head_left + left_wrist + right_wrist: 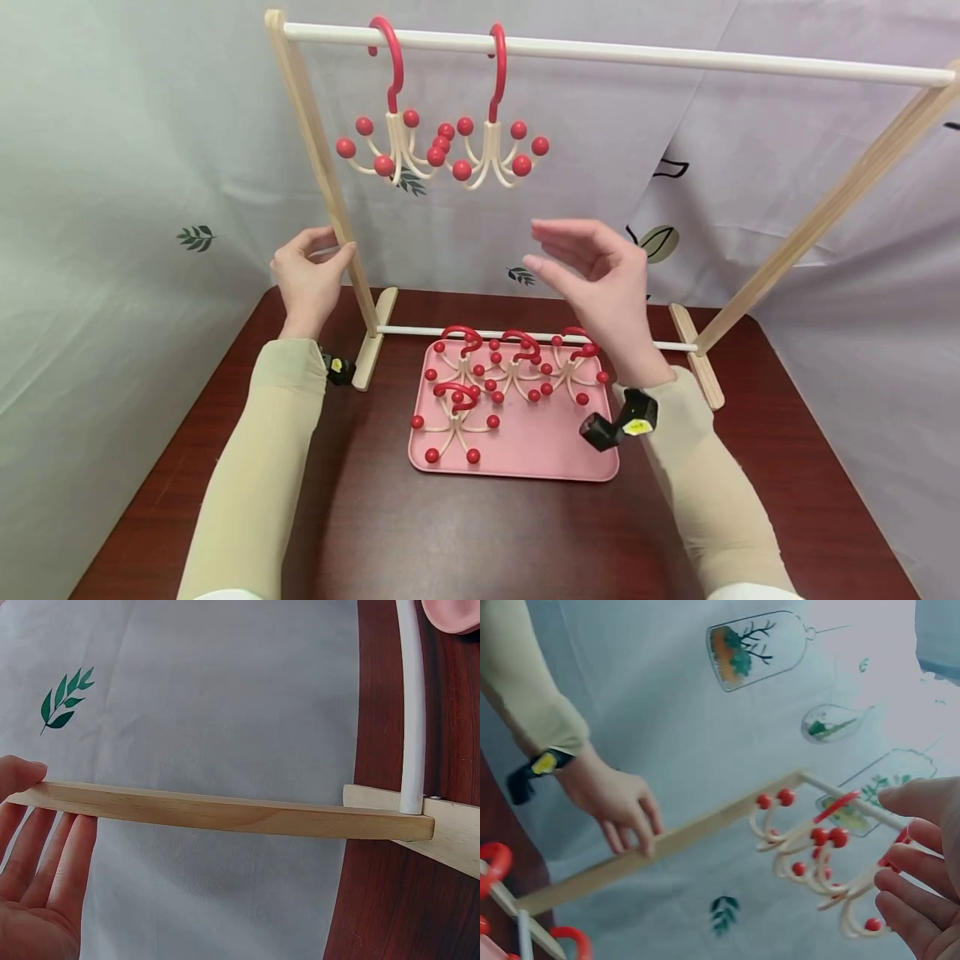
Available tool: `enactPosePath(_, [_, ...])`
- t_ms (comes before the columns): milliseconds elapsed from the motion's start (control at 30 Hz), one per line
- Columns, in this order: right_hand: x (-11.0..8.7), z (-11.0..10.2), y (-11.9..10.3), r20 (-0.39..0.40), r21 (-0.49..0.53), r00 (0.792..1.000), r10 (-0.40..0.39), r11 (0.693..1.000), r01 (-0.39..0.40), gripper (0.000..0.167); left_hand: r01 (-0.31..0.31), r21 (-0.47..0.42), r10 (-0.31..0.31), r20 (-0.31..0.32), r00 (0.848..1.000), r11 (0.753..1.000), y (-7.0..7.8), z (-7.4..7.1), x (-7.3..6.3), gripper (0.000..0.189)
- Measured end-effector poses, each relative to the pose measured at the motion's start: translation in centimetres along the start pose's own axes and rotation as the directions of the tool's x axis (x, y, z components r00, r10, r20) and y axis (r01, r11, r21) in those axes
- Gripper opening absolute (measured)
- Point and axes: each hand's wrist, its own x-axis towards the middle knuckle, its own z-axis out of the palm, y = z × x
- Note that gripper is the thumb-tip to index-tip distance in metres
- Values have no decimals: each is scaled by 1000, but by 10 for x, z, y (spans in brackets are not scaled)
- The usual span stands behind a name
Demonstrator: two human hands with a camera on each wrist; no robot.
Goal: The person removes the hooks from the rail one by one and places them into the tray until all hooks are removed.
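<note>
My left hand (309,271) holds the left wooden post (318,154) of a rack at mid-height. In the left wrist view, the thumb lies on one side of the post and the fingers on the other. My right hand (600,271) is in the air right of the hanging hooks, fingers extended and thumb apart, with nothing in it. From the white top rod (675,57) hang two multi-arm hooks, the left one (395,133) and the right one (491,142), cream with red balls and red crooks. Their neighbouring balls overlap in the head view.
Below, a pink tray (540,446) bears several more such hooks, the front one (455,423) at its left. A white lower rod (408,331) runs behind the tray between wooden feet. The right post (832,200) slants up at right. A pale printed cloth hangs behind.
</note>
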Motion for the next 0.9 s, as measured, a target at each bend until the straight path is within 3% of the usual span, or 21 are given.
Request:
enactPosePath(333, [43, -8, -22, -87, -11, 992, -94, 996, 93, 25, 6, 1, -6, -2, 1000, 1000, 1, 0, 1, 30])
enactPosePath(567, [70, -15, -22, -105, 73, 994, -33, 996, 41, 24, 7, 1, -7, -4, 1000, 1000, 0, 0, 1, 31])
enactPosePath(900, [92, -3, -31, -88, 67, 996, 26, 998, -21, 24, 12, 4, -12, -2, 1000, 1000, 0, 0, 0, 30])
